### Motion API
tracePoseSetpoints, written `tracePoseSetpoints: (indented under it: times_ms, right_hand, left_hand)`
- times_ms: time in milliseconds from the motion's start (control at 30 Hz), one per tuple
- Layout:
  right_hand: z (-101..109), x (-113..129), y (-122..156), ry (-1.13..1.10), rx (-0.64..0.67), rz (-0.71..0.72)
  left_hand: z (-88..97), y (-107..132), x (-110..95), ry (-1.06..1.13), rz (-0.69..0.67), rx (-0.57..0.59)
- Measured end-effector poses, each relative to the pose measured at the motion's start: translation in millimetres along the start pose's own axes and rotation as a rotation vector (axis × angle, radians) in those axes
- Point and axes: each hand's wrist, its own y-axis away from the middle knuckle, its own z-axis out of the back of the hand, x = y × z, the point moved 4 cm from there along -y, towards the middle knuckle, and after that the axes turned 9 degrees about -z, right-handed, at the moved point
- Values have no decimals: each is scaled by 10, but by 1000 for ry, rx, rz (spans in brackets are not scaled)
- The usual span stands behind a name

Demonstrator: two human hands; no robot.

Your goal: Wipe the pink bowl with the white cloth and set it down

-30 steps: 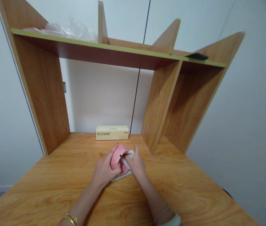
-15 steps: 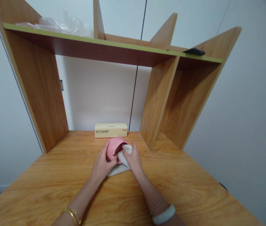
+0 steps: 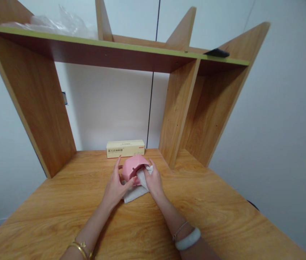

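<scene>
A pink bowl [image 3: 132, 167] is held tilted just above the wooden desk [image 3: 61, 202], its opening turned down and to the right. My left hand [image 3: 116, 186] grips its left side, thumb on the rim and forefinger stretched up. My right hand [image 3: 153, 181] presses a white cloth [image 3: 134, 191] into the bowl's mouth, fingers closed on the cloth. The cloth's loose end trails onto the desk below both hands.
A long cream box [image 3: 125, 148] lies against the wall behind the bowl. Upright wooden panels [image 3: 176, 115] divide the desk at the right. A clear plastic bag [image 3: 58, 23] and a dark flat object [image 3: 217, 53] rest on the upper shelf.
The bowl has been turned in my hands, from its mouth facing me to facing down and right. My left forefinger has lifted off it. The view has shifted down and left.
</scene>
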Motion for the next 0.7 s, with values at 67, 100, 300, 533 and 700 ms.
tracePoseSetpoints:
  times_ms: [67, 100, 300, 533, 700]
  right_hand:
    - [-60, 4, 6, -123, 54, 14]
    - [-88, 12, 12, -154, 88, 22]
    - [-1, 145, 73, 359, 15, 8]
    - [121, 277, 102, 653, -43, 50]
    - [77, 210, 93, 590, 28, 46]
  left_hand:
    - [-41, 6, 3, 46, -29, 6]
    - [-52, 8, -4, 51, -46, 7]
    - [67, -7, -97, -292, 107, 47]
    - [132, -34, -294, -472, 102, 124]
    - [122, -25, -230, -542, 124, 122]
